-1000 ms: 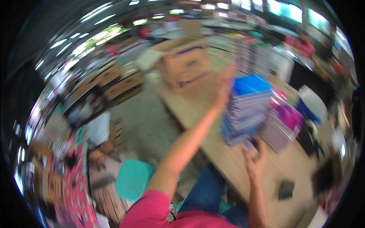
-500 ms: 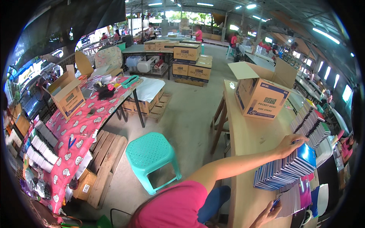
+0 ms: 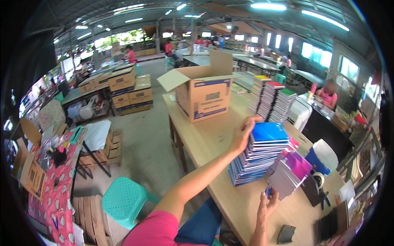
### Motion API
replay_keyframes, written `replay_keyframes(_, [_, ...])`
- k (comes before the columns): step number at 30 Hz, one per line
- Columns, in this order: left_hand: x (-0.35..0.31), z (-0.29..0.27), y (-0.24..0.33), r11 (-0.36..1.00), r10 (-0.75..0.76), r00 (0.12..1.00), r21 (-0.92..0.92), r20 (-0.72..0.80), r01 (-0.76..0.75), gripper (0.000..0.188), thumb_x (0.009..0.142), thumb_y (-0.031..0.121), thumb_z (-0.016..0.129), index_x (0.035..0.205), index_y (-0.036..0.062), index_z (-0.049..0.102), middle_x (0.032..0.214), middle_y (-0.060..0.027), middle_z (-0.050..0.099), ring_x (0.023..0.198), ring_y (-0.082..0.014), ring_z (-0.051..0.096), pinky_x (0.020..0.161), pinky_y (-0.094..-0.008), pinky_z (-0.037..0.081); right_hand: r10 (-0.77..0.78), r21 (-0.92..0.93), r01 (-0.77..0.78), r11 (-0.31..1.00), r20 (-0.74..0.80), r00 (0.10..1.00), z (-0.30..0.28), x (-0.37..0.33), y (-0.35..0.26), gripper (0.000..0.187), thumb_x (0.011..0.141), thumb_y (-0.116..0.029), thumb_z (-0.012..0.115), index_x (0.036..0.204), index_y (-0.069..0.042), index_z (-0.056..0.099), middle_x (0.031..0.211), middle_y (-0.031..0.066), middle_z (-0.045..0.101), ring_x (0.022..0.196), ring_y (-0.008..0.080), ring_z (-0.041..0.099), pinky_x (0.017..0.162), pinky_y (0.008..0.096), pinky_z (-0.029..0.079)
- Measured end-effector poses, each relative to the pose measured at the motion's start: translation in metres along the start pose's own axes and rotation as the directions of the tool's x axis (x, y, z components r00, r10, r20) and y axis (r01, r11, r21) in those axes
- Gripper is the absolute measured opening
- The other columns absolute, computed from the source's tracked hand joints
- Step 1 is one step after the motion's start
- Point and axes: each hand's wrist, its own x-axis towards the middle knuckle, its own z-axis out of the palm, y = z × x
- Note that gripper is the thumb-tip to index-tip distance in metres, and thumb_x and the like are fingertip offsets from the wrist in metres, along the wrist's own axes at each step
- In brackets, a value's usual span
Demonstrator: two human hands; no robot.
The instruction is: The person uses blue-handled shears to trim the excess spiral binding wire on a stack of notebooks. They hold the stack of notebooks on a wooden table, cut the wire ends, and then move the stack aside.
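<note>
A turquoise stool (image 3: 123, 201) stands beside a wooden pallet (image 3: 87, 217), near a pink-covered table (image 3: 61, 197).

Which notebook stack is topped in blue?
The blue notebook stack beside the left hand; the purple-topped stack is right of it, the yellow-topped, red-topped and green-topped stacks beyond.

Head-worn fisheye, left of pair, faces forward and down over near worktable (image 3: 205, 137).

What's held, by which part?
Right hand pinches a small blue object, exact part unclear. Left hand at upper edge of blue-covered notebook stack, grip unclear.
</note>
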Motion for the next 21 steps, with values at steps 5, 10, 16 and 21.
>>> replay_keyframes(5, [0.0, 0.003, -0.003, 0.997, 0.067, 0.997, 0.036, -0.044, -0.066, 0.048, 0.103, 0.042, 0.042, 0.118, 0.0023, 0.064, 0.117, -0.009, 0.064, 0.113, -0.0191, 0.055, 0.103, -0.0335, 0.039, 0.031, 0.019, -0.031, 0.999, -0.049, 0.998, -0.005, 0.002, -0.006, 0.042, 0.084, -0.02, 0.072, 0.118, 0.0, 0.059, 0.104, 0.0093, 0.061, 0.097, 0.0201, 0.053, 0.088, 0.0362, 0.041])
replay_keyframes(10, [-0.001, 0.007, -0.013, 0.999, 0.033, 0.997, 0.014, -0.071, -0.032, 0.05, 0.103, 0.043, 0.041, 0.12, 0.0013, 0.062, 0.118, -0.012, 0.064, 0.114, -0.0216, 0.056, 0.105, -0.0353, 0.039, 0.104, 0.093, -0.094, 0.991, -0.109, 0.989, -0.007, 0.002, 0.004, 0.042, 0.085, -0.023, 0.073, 0.118, -0.001, 0.059, 0.103, 0.0079, 0.062, 0.098, 0.0199, 0.055, 0.09, 0.0353, 0.041])
replay_keyframes(16, [-0.003, -0.005, 0.007, 0.995, 0.093, 0.976, 0.043, -0.197, -0.087, 0.055, 0.102, 0.043, 0.042, 0.134, -0.0003, 0.05, 0.133, -0.0154, 0.055, 0.125, -0.0251, 0.049, 0.107, -0.039, 0.036, 0.076, 0.062, -0.071, 0.996, -0.091, 0.993, 0.0, 0.002, -0.014, 0.043, 0.086, -0.024, 0.073, 0.12, -0.002, 0.059, 0.102, 0.0108, 0.064, 0.099, 0.0232, 0.059, 0.093, 0.0398, 0.043])
replay_keyframes(21, [-0.005, -0.005, 0.081, 0.895, 0.428, 0.854, 0.267, -0.295, -0.357, 0.057, 0.1, 0.044, 0.045, 0.137, 0.0011, 0.047, 0.142, -0.0171, 0.046, 0.132, -0.0299, 0.043, 0.113, -0.0433, 0.031, 0.091, 0.135, -0.078, 0.988, -0.092, 0.992, 0.0, 0.003, -0.005, 0.043, 0.088, -0.027, 0.072, 0.12, -0.002, 0.059, 0.103, 0.0088, 0.064, 0.099, 0.0219, 0.058, 0.096, 0.0401, 0.042])
